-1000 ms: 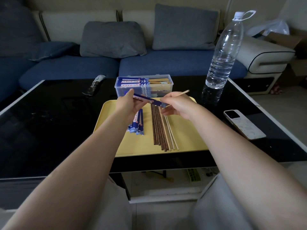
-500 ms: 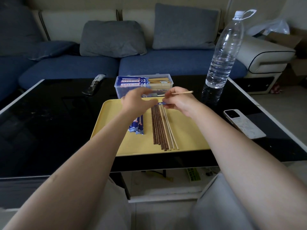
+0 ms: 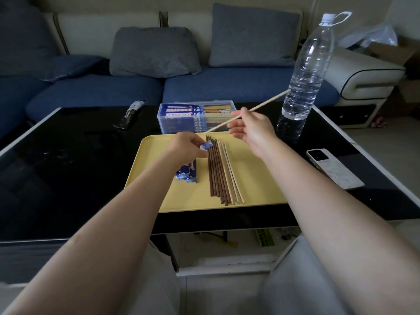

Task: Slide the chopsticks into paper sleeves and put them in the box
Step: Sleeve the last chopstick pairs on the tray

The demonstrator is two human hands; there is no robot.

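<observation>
My right hand [image 3: 252,128] pinches a pale chopstick [image 3: 263,105] that slants up to the right above the clear box [image 3: 181,123]. My left hand [image 3: 188,148] grips a blue paper sleeve [image 3: 206,145], most of it hidden under my fingers. The chopstick's lower tip hangs just above the sleeve's end, apart from it. Several dark and pale chopsticks [image 3: 220,171] lie side by side on the yellow tray [image 3: 256,189]. A small stack of blue sleeves [image 3: 187,175] lies left of them, partly under my left wrist. The box holds sleeved chopsticks.
A tall water bottle [image 3: 305,71] stands right of the box on the black table [image 3: 68,169]. A white phone [image 3: 331,168] lies right of the tray. A dark wrapped item [image 3: 130,114] lies at the back left. A blue sofa sits behind the table.
My right hand has risen and drawn away to the right, pulling the pale chopstick out so most of it shows. My left hand has dropped to the tray with the sleeve.
</observation>
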